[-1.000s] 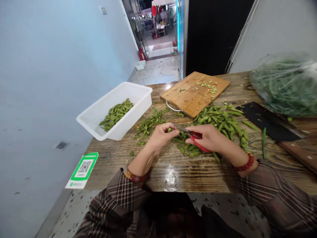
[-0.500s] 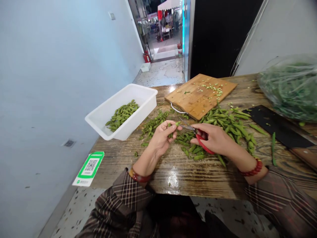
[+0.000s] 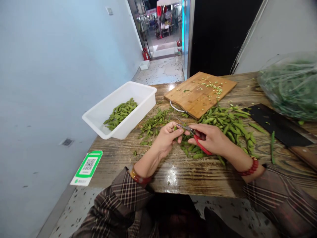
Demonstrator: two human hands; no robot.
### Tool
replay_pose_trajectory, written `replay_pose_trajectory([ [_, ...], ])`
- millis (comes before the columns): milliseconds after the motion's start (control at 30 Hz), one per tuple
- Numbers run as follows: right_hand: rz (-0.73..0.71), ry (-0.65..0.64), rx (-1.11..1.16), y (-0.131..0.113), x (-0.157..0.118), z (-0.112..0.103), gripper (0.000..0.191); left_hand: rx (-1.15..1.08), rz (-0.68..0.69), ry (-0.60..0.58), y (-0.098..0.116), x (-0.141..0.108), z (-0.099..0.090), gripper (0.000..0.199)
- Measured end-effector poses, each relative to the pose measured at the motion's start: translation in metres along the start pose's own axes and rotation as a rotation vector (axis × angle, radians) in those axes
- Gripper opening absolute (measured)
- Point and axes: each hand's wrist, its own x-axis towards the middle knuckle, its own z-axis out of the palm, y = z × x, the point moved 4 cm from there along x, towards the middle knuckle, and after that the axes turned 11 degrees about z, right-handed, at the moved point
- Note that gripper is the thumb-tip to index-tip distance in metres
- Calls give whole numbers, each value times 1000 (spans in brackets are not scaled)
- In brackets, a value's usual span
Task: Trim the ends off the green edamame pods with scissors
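My left hand pinches a green edamame pod, mostly covered by the fingers. In my right hand are red-handled scissors, their blades reaching to the left fingertips beside the pod. Whether the blades touch the pod I cannot tell. A heap of edamame pods lies on the table behind and right of my right hand, with more beneath both hands. Small pods and trimmings are scattered beyond my left hand. A white plastic tub at the left holds a pile of pods.
A wooden cutting board with small green bits lies at the back. To the right are a dark cleaver and a clear bag of greens. A green QR card sits at the left table edge.
My left hand has shifted slightly right, toward the scissors, and the pod in it is more hidden. The scissors have moved slightly left with my right hand. The view has shifted a little.
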Motion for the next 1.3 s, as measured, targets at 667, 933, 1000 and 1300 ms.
replay_pose_trajectory([
  [667,91,153,-95,6,2,-17,42,135,7,-29,8,7,-15,30],
  [933,100,146,-91,4,2,-18,40,1035,315,-410,5,0,0,8],
  [1000,108,144,-87,4,2,-18,41,1169,315,-415,3,0,-3,8],
  [1300,51,87,-35,4,1,-14,42,769,262,-108,25,4,-14,15],
])
